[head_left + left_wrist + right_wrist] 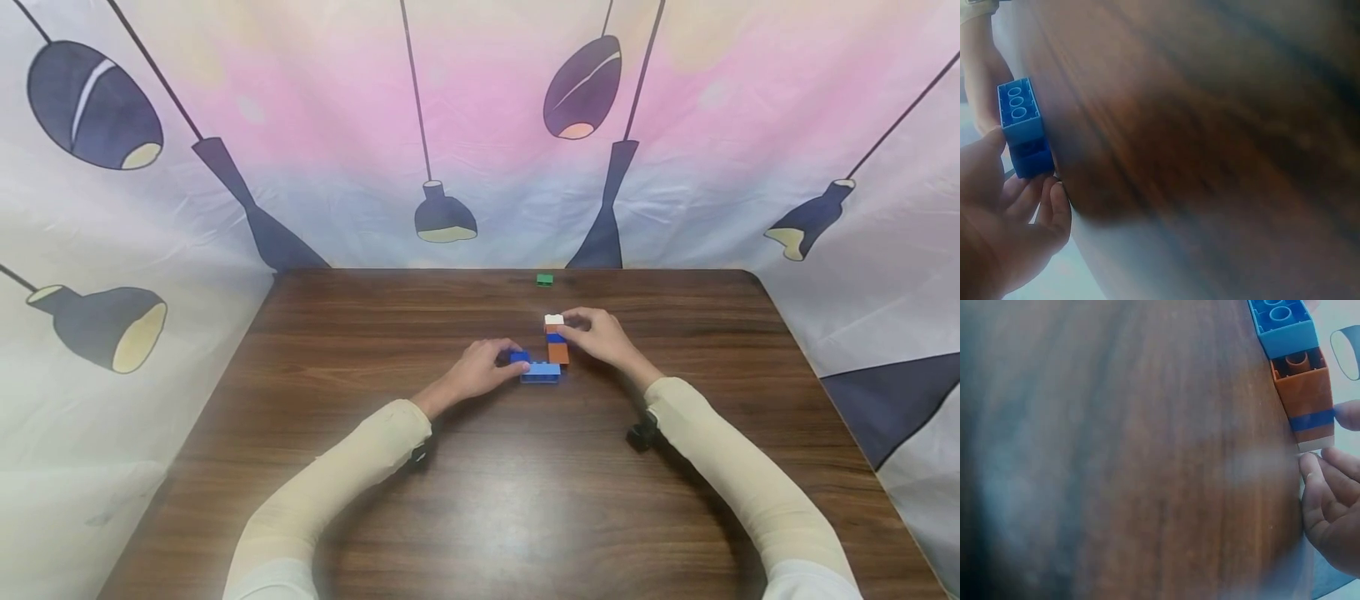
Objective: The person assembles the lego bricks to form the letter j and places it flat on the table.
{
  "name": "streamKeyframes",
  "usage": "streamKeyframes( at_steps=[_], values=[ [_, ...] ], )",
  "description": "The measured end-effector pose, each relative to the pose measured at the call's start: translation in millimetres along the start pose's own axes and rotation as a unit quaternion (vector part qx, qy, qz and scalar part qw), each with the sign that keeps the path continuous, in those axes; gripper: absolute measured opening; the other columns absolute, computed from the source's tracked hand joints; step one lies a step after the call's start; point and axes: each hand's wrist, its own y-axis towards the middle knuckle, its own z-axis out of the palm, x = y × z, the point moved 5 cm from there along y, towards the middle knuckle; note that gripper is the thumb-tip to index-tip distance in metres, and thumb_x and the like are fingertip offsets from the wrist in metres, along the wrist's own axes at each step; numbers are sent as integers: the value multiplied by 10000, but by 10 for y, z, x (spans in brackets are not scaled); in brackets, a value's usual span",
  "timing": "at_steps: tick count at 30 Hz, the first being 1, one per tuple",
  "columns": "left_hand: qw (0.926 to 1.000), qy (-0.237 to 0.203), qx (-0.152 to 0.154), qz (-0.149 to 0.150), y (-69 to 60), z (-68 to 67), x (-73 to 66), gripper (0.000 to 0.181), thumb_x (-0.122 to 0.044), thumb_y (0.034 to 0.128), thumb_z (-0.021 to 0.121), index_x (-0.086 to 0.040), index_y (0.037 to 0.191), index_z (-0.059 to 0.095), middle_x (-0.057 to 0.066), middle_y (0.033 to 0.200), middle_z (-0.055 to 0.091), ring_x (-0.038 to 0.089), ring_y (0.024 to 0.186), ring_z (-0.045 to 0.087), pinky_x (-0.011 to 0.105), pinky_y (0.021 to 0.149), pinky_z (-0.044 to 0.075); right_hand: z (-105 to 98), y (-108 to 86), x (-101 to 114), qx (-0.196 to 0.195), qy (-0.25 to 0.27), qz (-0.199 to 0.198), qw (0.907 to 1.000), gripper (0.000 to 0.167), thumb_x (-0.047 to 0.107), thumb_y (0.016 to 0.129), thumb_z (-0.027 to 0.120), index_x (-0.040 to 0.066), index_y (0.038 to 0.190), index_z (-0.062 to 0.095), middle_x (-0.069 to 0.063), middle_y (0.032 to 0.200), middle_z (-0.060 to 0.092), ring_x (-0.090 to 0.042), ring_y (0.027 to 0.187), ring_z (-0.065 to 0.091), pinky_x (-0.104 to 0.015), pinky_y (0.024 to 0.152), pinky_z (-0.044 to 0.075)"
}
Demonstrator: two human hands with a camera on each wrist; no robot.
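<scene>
A light blue toy brick (542, 372) lies on its side, its hollow underside facing the person. Behind its left end sits a dark blue brick (1035, 159). My left hand (477, 369) pinches this blue pair between thumb and fingers. From the light blue brick's right end a row runs away from the person: a large orange brick (558, 354), a blue layer (1311, 420), a thinner orange layer (1314, 434) and a white brick (553, 319). My right hand (600, 337) holds this row near the far end, thumb at the blue layer and fingers by the white brick.
A small green brick (544, 280) lies near the far edge of the brown wooden table (480, 500). Behind the table hangs a cloth (337, 167) printed with lamps. Both forearms rest over the table, with a dark wrist camera (642, 433) on the right one.
</scene>
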Motion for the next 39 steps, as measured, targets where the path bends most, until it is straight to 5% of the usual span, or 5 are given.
streamKeyframes(
  at_steps=[9,19,39],
  values=[
    [9997,-139,-12,182,17,2,-9,568,-499,979,654,-113,1390,591,58,1353,654,218,1254,610,405,1039,500,-146,155,4,-151,-282,20,9995,457,376,981,684,73,1321,654,-157,1271,688,-327,1082,658,-505,912,543],
    [9990,-37,65,431,10,25,-32,505,-443,964,700,-103,1333,639,51,1283,686,212,1190,629,401,1018,499,-258,473,35,-190,-471,-428,9978,433,307,979,698,54,1328,651,-169,1259,695,-327,1034,688,-492,847,568],
    [9990,-95,147,401,27,20,-42,494,-436,965,701,-112,1333,640,55,1294,684,210,1203,627,398,1018,501,-85,871,7,-567,-633,-428,9955,475,277,984,700,73,1404,614,-160,1278,685,-294,955,682,-468,806,551]
  ],
)
